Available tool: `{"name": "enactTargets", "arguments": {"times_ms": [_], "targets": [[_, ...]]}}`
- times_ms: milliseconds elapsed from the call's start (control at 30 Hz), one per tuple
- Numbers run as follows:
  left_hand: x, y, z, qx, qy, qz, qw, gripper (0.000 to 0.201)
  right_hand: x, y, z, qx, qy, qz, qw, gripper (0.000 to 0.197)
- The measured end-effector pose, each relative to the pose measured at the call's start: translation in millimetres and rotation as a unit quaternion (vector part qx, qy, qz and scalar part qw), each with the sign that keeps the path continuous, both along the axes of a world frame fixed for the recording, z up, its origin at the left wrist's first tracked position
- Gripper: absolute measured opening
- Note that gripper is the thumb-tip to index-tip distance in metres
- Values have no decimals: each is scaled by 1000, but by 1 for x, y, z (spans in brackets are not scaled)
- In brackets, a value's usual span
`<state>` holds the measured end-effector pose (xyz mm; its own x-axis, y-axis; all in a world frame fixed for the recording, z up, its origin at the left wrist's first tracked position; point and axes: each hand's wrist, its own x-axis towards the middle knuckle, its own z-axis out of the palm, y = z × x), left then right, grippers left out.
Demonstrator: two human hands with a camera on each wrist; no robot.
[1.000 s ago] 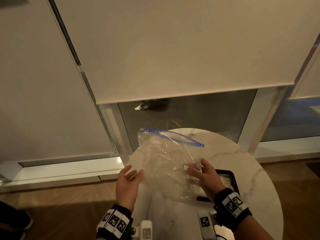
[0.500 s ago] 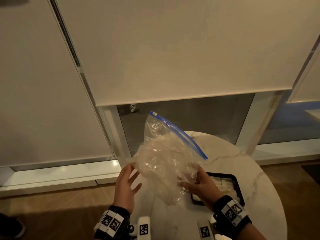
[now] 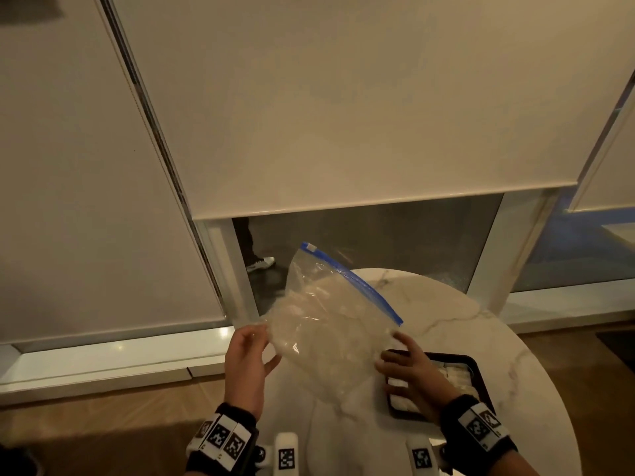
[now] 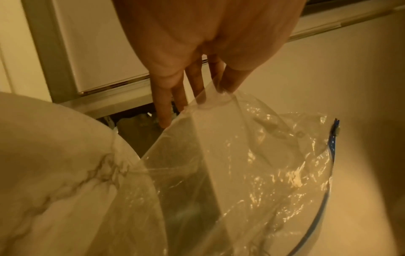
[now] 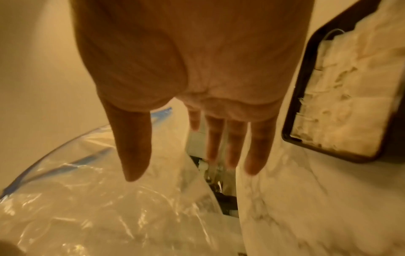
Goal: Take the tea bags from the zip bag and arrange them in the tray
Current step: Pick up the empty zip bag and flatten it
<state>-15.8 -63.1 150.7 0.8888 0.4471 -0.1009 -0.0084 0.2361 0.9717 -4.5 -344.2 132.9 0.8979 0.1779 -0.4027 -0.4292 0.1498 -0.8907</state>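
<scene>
A round marble table (image 3: 481,324) stands by roller blinds (image 3: 343,97) over dark windows, wood floor (image 3: 103,424) below.

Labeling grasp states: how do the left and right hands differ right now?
The left hand pinches a corner of the clear blue-zip plastic bag between thumb and fingers; the right hand has straight, spread fingers and grips nothing. The left hand is off the round white marble table's edge; the right hand is above the black rectangular tray. Both flank the bag.
</scene>
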Motion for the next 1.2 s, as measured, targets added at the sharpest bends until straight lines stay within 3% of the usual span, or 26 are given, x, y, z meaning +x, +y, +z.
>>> {"name": "enactTargets", "arguments": {"times_ms": [67,200,267,333,467,567,700,867,967,1100,1200], "targets": [[1,0,4,29,-4,-1,1000,10,7,-2,9,-83,-59,-25,994,104],[1,-9,5,79,-9,-32,996,7,16,8,29,-221,-195,-10,955,105],[1,-16,4,79,-11,-58,995,7,19,16,35,-221,-207,25,953,105],[1,-19,3,68,-9,-72,995,10,18,23,39,-169,-213,40,962,91],[3,-16,1,11,17,-81,997,18,15,24,42,-114,-255,11,960,32],[4,-18,0,8,68,-75,995,33,16,20,42,-113,-258,29,959,17],[6,-22,-2,88,98,-26,991,21,22,21,37,-162,-245,82,952,11],[11,-3,-2,192,87,31,977,23,35,6,30,-150,-205,-15,967,8],[15,-11,2,199,81,45,976,26,37,9,31,-122,-209,-41,969,7],[17,-8,8,103,77,29,991,31,41,-6,27,-101,-160,63,980,34],[14,-4,10,78,64,29,994,28,41,-19,11,-111,-95,157,977,33]]}}
